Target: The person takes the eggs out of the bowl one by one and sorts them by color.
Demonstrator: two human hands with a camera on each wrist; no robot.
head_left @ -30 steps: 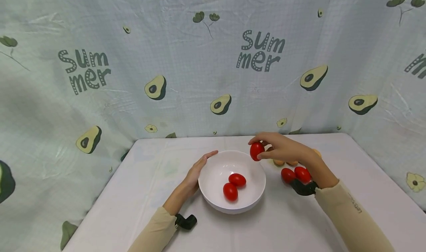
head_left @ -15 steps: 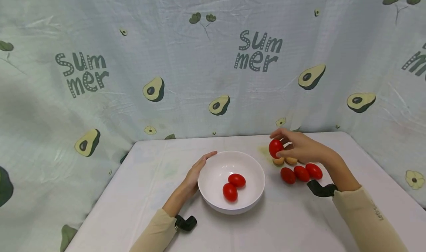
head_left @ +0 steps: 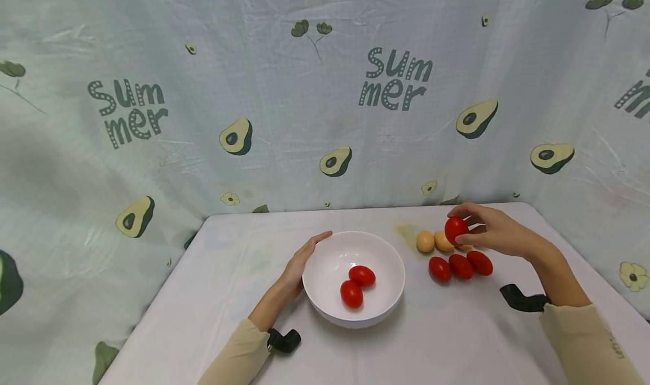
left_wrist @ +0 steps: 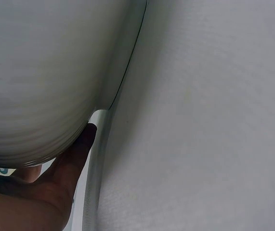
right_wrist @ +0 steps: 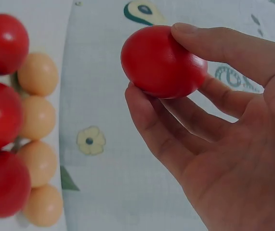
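A white bowl (head_left: pixel 327 261) stands mid-table in the head view, holding two red eggs (head_left: pixel 351 294). Along its left outer wall lies my left hand (head_left: pixel 298 265), fingers straight and touching the side. In the left wrist view a fingertip (left_wrist: pixel 90 129) meets the bowl's ribbed outside (left_wrist: pixel 45 91). My right hand (head_left: pixel 503 233) pinches another red egg (head_left: pixel 455 230) between thumb and fingers, raised over the right part of the table. The right wrist view shows this egg (right_wrist: pixel 159 60) whole, smooth and glossy, with the thumb on top and fingertips beneath.
Right of the bowl, a row of three red eggs (head_left: pixel 460 266) lies on the white tablecloth (head_left: pixel 431 328). Behind it runs a row of several tan eggs (head_left: pixel 425 241), partly hidden by the right hand. A printed curtain (head_left: pixel 284 91) hangs behind the table.
My right hand has moved right with the red egg, from beside the bowl's rim to above the egg rows, uncovering some eggs. My left hand and the bowl stay put.
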